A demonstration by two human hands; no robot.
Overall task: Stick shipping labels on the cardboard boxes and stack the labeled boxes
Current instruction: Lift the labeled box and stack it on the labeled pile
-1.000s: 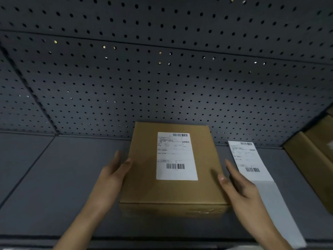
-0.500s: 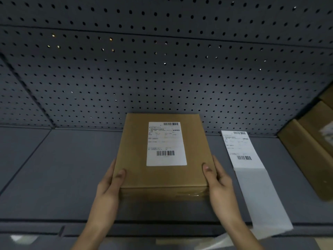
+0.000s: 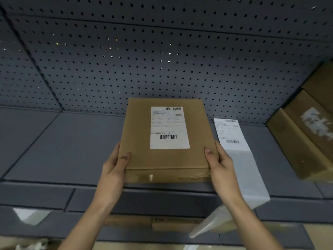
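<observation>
Left hand (image 3: 115, 168) and right hand (image 3: 222, 166) grip the labeled cardboard box (image 3: 138, 134) by its sides, fingers (image 3: 208, 154) curled round its edges, at the shelf's (image 3: 72, 147) front edge, where a slack hold could tip it off.

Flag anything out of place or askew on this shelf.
The label strip right of the held box trails over the front edge of the shelf, and its blank end hangs loose below. The label on the box looks straight and flat.
</observation>
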